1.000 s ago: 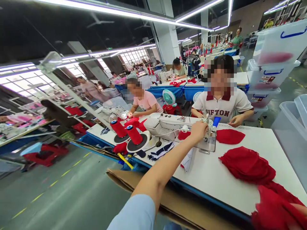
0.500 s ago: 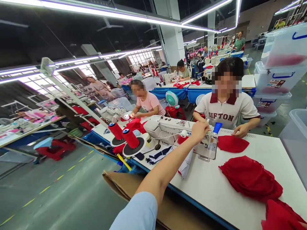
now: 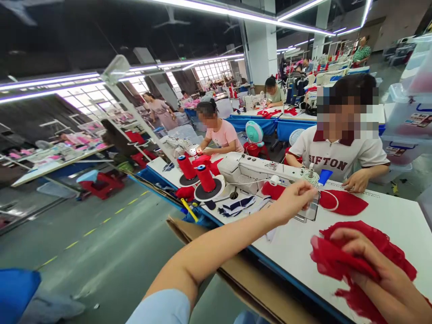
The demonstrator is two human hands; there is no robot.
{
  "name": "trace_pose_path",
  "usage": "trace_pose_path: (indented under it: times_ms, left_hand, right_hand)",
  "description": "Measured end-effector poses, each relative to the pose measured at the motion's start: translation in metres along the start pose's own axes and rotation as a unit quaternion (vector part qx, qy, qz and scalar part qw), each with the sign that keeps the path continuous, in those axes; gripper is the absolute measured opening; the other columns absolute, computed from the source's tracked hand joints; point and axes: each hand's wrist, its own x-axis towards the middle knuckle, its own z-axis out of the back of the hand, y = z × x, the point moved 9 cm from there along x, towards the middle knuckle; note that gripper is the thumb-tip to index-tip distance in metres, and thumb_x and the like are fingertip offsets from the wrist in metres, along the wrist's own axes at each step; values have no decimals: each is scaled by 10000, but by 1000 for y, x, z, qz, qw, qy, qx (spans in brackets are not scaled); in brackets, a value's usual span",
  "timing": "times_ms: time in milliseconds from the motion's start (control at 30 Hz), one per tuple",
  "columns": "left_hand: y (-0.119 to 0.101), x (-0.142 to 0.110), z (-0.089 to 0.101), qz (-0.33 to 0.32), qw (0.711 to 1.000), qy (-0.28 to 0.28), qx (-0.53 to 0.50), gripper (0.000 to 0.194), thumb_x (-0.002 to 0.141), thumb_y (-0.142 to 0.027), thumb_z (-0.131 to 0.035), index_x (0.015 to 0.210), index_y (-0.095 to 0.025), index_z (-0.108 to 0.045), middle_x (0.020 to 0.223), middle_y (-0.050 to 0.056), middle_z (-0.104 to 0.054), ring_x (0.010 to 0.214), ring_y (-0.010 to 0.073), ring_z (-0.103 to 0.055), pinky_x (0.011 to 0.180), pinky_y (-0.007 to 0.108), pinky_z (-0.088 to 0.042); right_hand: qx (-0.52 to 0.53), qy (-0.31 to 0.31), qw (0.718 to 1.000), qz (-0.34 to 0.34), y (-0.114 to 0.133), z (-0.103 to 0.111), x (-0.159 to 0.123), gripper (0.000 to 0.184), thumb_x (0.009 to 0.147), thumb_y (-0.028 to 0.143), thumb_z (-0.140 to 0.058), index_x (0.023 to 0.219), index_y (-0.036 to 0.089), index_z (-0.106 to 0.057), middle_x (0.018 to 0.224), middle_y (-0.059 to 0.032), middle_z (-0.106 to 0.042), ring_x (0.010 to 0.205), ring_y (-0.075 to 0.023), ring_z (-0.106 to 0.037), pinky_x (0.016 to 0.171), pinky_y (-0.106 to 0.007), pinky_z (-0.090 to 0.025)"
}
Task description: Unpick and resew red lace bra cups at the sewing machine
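Observation:
My left hand (image 3: 297, 202) reaches across the table, beside the head of a white sewing machine (image 3: 256, 168). Its fingers are pinched, and a thin white loop (image 3: 336, 202) curves out from them over a flat red fabric piece (image 3: 354, 203). Whether the loop is cord or elastic I cannot tell. At the lower right, my right hand (image 3: 381, 270) is closed on folded red fabric (image 3: 337, 258), in front of a pile of red cut pieces (image 3: 401, 258). The needle area is hidden behind my left hand.
Across the table sits a co-worker (image 3: 337, 144), one hand by the flat red piece. Two red thread cones (image 3: 205, 179) stand left of the machine, near navy and white scraps (image 3: 236, 207). Cardboard (image 3: 243, 279) lies along the near edge. Clear bins (image 3: 405, 126) are stacked at right.
My left hand has drawn back from the top of the machine head toward me, with the white loop now showing. My right hand has come into view holding red fabric. The view has shifted left.

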Motion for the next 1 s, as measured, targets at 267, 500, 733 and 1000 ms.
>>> trace_pose_path:
  times_ms: [267, 500, 733, 1000]
  left_hand:
    - [-83, -187, 74, -150, 977, -118, 95, 232, 894, -413, -597, 844, -194, -538, 636, -48, -454, 580, 96, -391, 559, 238, -322]
    - [-61, -351, 175, -154, 941, -296, 51, 367, 843, -531, -646, 774, -186, -547, 637, -31, -522, 584, 100, -449, 584, 240, -361]
    - [-6, -535, 228, -267, 838, -459, -127, 497, 766, -625, -697, 981, -180, -653, 427, -118, -280, 382, 69, -223, 445, 231, -314]
    - [28, -654, 225, -258, 788, -559, 21, 277, 819, -465, -685, 842, -190, -659, 509, -72, -459, 457, 69, -360, 588, 243, -366]
  right_hand:
    - [175, 134, 972, 80, 115, -118, 61, 319, 797, 560, -720, 766, 243, -708, 1139, -108, -675, 979, -275, -683, 702, -343, -598]
    - [297, 417, 857, 60, 201, -278, 10, 333, 726, 545, -799, 679, 226, -714, 775, -36, -633, 684, -184, -632, 600, -280, -534]
    - [268, 476, 834, 78, 263, -437, -72, 277, 764, 460, -745, 785, 215, -617, 680, 4, -610, 563, -141, -555, 500, -242, -458]
    - [321, 592, 725, -142, 304, -554, -174, 485, 479, 350, -918, 735, 221, -527, 650, 42, -565, 521, -111, -514, 469, -214, -414]
